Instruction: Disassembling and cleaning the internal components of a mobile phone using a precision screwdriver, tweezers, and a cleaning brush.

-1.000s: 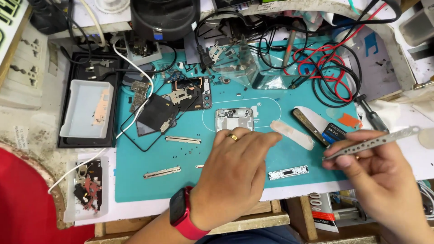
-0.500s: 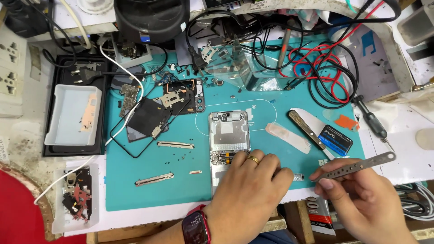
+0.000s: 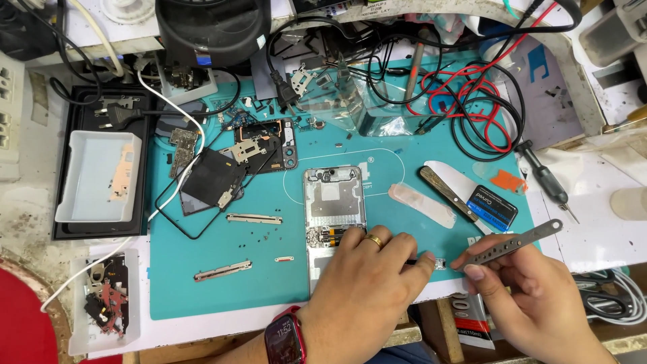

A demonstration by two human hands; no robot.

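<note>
An opened smartphone, its back cover removed and the metal inner frame exposed, is laid upright on the teal repair mat. The lower part of the phone is covered by the left hand, which is pressed flat on it with the fingers held loosely together; nothing is seen pinched in it. A gold ring is worn on one finger and a smartwatch with a red band on the wrist.

To the right of the phone, metal tweezers are pinched between thumb and fingertips of the right hand, the tips aimed toward the left hand's fingertips. Whether anything is gripped at the tips cannot be told.

Left of the phone, a black coil sheet and two thin metal strips lie on the mat; above those, a dismantled board assembly. Right of the phone lie a translucent pry strip, a dark-handled knife and a small blue box. Red and black cables are coiled up and right of the phone. A white tray is set far left of it.
</note>
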